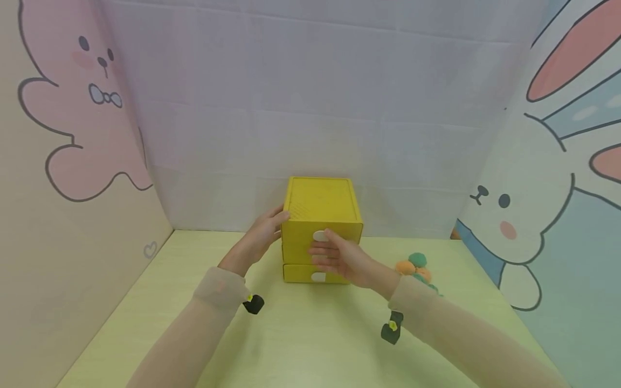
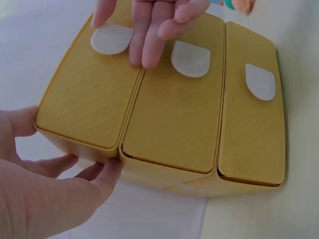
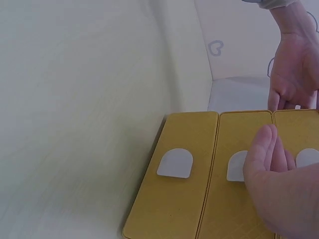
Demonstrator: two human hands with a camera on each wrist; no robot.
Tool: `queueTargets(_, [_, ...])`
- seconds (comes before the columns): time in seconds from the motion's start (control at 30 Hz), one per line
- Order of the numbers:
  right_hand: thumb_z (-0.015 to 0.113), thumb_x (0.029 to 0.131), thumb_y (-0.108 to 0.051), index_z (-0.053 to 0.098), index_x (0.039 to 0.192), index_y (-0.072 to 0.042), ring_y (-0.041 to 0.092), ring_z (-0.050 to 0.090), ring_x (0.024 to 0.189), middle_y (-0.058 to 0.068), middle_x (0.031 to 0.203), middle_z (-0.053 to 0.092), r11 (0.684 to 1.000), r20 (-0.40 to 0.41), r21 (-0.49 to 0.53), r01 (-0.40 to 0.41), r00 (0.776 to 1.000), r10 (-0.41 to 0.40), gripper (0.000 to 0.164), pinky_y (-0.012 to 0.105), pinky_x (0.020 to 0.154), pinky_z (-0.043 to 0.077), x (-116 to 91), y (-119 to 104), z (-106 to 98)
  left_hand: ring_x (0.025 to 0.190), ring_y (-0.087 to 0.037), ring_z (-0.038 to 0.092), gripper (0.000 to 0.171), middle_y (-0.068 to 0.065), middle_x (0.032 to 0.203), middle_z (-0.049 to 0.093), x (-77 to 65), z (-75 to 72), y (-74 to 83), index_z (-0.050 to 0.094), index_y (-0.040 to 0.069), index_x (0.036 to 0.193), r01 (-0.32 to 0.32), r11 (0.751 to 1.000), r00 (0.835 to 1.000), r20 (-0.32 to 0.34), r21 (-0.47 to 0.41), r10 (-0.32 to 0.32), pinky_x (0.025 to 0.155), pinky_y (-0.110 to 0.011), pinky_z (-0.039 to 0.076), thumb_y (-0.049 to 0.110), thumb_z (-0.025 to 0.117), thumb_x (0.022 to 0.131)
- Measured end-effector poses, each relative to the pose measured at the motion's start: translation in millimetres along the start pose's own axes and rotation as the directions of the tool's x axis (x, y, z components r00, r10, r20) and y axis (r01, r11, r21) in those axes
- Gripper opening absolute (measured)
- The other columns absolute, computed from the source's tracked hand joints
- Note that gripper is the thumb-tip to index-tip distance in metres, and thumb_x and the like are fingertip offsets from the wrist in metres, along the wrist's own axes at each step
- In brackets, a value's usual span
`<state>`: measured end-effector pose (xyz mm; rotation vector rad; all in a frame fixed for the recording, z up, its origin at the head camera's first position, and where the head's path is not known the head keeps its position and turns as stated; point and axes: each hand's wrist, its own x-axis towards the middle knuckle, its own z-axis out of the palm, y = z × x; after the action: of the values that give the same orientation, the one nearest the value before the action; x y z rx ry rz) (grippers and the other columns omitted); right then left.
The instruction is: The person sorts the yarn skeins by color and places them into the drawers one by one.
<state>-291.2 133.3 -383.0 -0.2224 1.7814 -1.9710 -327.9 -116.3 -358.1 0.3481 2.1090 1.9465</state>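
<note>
A yellow, plastic-looking box with three drawers [image 1: 321, 198] is standing on the pale table [image 1: 310, 337]; it is looking stiff, probably weighing little and sliding easily; the left hand [image 1: 259, 236] is touching its side with slightly spread fingers; the right hand [image 1: 348, 261] is pointing nearly straight, parted fingers at the upper white rounded tab [image 2: 112, 40], likely the best pulling place

Free room runs along the left edge of the desk [image 1: 301, 345]; the yellow drawer box [image 1: 321, 200] blocks the far edge's middle, orange-and-green items [image 1: 423, 274] the right.
</note>
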Motion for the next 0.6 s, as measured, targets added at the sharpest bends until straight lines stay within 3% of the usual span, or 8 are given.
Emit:
queueTargets(0.27, [0.041, 0.114, -0.051, 0.046, 0.157, 0.002, 0.046, 0.053, 0.142, 0.026, 0.156, 0.053, 0.998, 0.031, -0.066, -0.004, 0.999, 0.006, 0.069, 0.044, 0.114, 0.052, -11.8, -1.5, -10.6, 0.162, -0.037, 0.018, 0.071, -0.01, 0.178, 0.013, 0.5, -0.1, 1.0, 0.01, 0.016, 0.173, 0.007, 1.0, 1.0, 0.005, 0.015, -0.007, 0.133, -0.053, 0.019, 0.04, 0.044, 0.114])
queueTargets(0.43, [0.042, 0.114, -0.045, 0.046, 0.154, 0.006, 0.044, 0.061, 0.133, 0.027, 0.151, 0.056, 0.994, -0.008, -0.105, 0.0, 1.0, -0.001, 0.064, 0.05, 0.117, 0.049, -18.8, 4.0, -21.9, 0.163, -0.037, 0.017, 0.071, -0.009, 0.178, 0.012, 2.6, -0.6, 0.0, 0.01, 0.017, 0.173, 0.008, 1.0, 1.0, 0.003, 0.016, -0.008, 0.133, -0.052, 0.019, 0.039, 0.043, 0.115])
queueTargets(0.6, [0.047, 0.113, -0.044, 0.05, 0.149, 0.006, 0.04, 0.065, 0.126, 0.025, 0.146, 0.059, 0.992, -0.063, -0.119, -0.031, 0.998, 0.024, 0.061, 0.047, 0.113, 0.053, -22.6, 15.4, -30.6, 0.163, -0.035, 0.018, 0.071, -0.008, 0.178, 0.013, 3.1, -0.1, -1.6, 0.012, 0.017, 0.173, 0.013, 1.0, 1.0, -0.004, 0.008, -0.013, 0.133, -0.051, 0.021, 0.039, 0.045, 0.114])
